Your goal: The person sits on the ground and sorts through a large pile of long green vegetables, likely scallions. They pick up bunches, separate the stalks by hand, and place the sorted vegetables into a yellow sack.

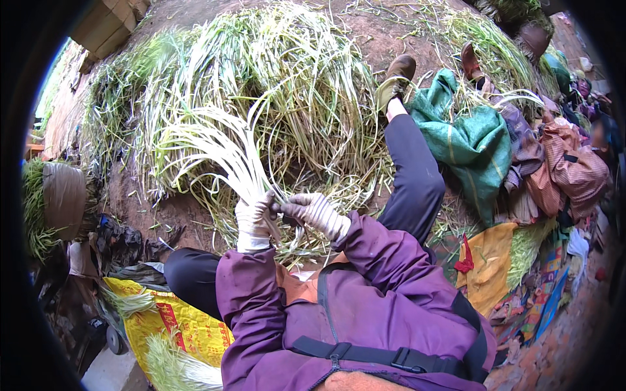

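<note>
A loose bunch of long, pale green-white plant stems point(222, 151), possibly chives, fans up and to the left from my left hand point(254, 220). That hand wears a striped, soiled knit glove and is closed around the lower part of the bunch. My right hand point(315, 212), gloved alike, pinches at the stems' lower side, its dark fingertips meeting my left thumb. Exactly what lies between those fingertips is hidden. Beyond both hands spreads a large heap of similar green and straw-coloured stems point(303, 97) on bare soil.
At my left lies a yellow printed sack point(195, 332) with trimmed bundles point(181, 364) on it. A green woven sack point(469, 137) lies right of my outstretched leg point(411, 171). Another person in a checked garment point(572, 166) sits farther right. A wrapped bundle point(63, 200) stands far left.
</note>
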The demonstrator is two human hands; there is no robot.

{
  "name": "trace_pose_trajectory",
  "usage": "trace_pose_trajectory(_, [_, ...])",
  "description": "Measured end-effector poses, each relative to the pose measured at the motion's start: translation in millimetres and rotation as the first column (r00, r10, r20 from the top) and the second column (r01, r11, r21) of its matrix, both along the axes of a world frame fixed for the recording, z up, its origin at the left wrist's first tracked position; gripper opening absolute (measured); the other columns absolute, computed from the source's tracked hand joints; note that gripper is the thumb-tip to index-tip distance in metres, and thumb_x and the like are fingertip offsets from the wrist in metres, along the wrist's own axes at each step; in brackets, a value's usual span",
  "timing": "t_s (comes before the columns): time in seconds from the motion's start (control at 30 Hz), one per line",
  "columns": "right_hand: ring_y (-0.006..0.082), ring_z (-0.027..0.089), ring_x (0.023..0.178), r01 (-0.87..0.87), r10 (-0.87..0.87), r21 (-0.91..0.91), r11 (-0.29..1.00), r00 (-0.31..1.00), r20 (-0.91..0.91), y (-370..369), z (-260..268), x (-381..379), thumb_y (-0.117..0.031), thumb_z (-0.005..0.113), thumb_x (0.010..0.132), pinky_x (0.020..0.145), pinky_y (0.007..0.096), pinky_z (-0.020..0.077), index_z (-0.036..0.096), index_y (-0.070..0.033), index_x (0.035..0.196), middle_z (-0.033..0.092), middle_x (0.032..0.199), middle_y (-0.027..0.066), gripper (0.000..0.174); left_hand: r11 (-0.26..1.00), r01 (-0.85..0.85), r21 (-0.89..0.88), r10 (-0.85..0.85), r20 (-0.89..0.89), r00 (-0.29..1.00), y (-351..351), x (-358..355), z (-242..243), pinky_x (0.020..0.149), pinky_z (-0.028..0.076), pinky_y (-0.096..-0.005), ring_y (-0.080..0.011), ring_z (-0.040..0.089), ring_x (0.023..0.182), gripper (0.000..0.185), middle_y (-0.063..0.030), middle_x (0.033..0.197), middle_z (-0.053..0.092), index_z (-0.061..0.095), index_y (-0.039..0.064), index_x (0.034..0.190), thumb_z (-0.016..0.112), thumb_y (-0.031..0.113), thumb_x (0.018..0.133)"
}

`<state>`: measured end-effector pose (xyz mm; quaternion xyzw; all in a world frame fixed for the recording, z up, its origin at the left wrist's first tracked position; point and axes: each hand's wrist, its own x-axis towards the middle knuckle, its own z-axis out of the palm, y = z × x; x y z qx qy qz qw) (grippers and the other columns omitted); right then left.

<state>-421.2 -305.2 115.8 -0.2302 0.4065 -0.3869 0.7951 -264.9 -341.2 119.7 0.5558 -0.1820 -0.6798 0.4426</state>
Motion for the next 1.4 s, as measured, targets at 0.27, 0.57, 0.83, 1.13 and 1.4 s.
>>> trace_pose_trajectory(0.27, [0.0247,0.064,0.07,-0.605,0.204,0.062,0.794,0.17,-0.964,-7.8,-63.2,-13.2,-0.04,0.055,0.087,0.064,0.0357,0.0492,0.065,-0.006,0.089,0.068,0.079,0.0085,0.035,0.997,0.004,-0.072,-0.011,-0.102,0.995,1.1,11.1,12.1,0.039,0.039,-0.0212,-0.0104,0.052,0.049,0.023,-0.0069,0.073,0.062,0.061,-0.004,0.1,0.067,0.004,0.08])
trace_pose_trajectory(0.57, [0.0305,0.062,0.088,-0.394,-0.215,-0.481,0.783,0.554,-0.804,-30.6,0.3,-32.4,-0.04,0.055,0.086,0.076,0.0358,0.0489,0.063,-0.005,0.101,0.065,0.094,0.0176,0.039,0.996,-0.009,-0.091,0.019,0.116,0.993,6.7,5.2,10.1,0.038,0.037,-0.0209,-0.0106,0.051,0.045,0.013,-0.0051,0.063,0.06,0.062,-0.001,0.092,0.064,0.001,0.079])
trace_pose_trajectory(0.83, [0.0071,0.056,0.063,0.371,-0.415,-0.195,0.908,0.86,-0.297,-41.5,9.4,22.1,-0.024,0.065,0.086,0.059,0.0216,0.045,0.067,0.0,0.091,0.066,0.073,0.0031,0.025,0.995,-0.071,-0.068,0.09,0.327,0.941,16.2,4.2,8.9,0.035,0.035,-0.0204,-0.0094,0.052,0.042,0.018,-0.0039,0.061,0.06,0.059,0.001,0.086,0.071,-0.001,0.073])
trace_pose_trajectory(1.13, [0.006,0.058,0.057,0.597,-0.672,-0.312,0.739,0.69,-0.269,-36.5,42.1,-28.7,-0.023,0.069,0.083,0.053,0.0172,0.0447,0.067,0.0,0.09,0.067,0.072,0.004,0.025,0.995,0.047,-0.09,0.003,0.493,0.87,16.7,13.1,-44.5,0.035,0.037,-0.0218,-0.0099,0.051,0.042,0.02,-0.0036,0.064,0.058,0.056,0.002,0.092,0.066,-0.002,0.075])
trace_pose_trajectory(1.4, [0.0051,0.056,0.058,0.64,-0.794,-0.474,0.605,0.531,-0.297,-40.8,98.6,-82.3,-0.021,0.069,0.083,0.053,0.0172,0.0415,0.068,0.0,0.092,0.068,0.073,0.0036,0.024,0.96,0.271,-0.072,-0.106,0.802,0.587,16.9,29.6,-66.1,0.077,0.047,-0.0305,-0.0217,0.063,0.08,0.035,-0.0106,0.093,0.067,0.058,-0.002,0.11,0.064,0.0,0.075])
